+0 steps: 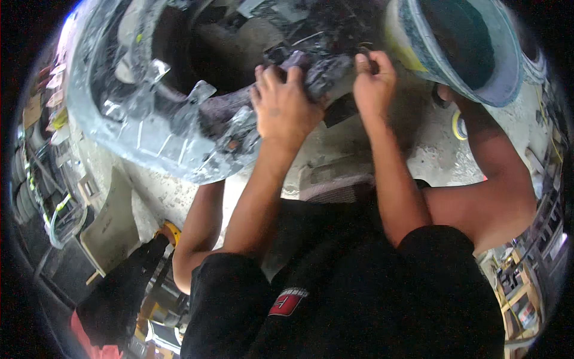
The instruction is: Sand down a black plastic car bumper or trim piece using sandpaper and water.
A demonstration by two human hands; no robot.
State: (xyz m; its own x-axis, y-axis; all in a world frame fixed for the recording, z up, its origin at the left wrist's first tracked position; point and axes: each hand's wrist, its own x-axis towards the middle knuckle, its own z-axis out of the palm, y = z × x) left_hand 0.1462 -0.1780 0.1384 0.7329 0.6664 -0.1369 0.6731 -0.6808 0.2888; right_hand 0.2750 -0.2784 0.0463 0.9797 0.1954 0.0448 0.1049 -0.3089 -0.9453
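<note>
A large, grey, ring-shaped thing (158, 140), like a tyre lying flat, fills the upper left around a dark opening. Its surface looks wet and shiny, with scraps of clear and dark plastic on it. My left hand (284, 107) rests on its near right side, fingers spread over a dark purplish, crumpled lump (326, 75). To the right of that lump, my right hand (373, 84) is closed in a pinch. Something small and dark shows at its fingertips, too small to name. A flat black piece (341, 110) lies between my hands, lower down.
A tilted grey-blue bucket (412, 39) stands at the upper right, close to my right knee. On the floor beside my right leg is a yellow-rimmed roll (459, 125). A pale board (110, 224) leans at left, near another person's yellow sandal (172, 232). Shelving lines the right edge.
</note>
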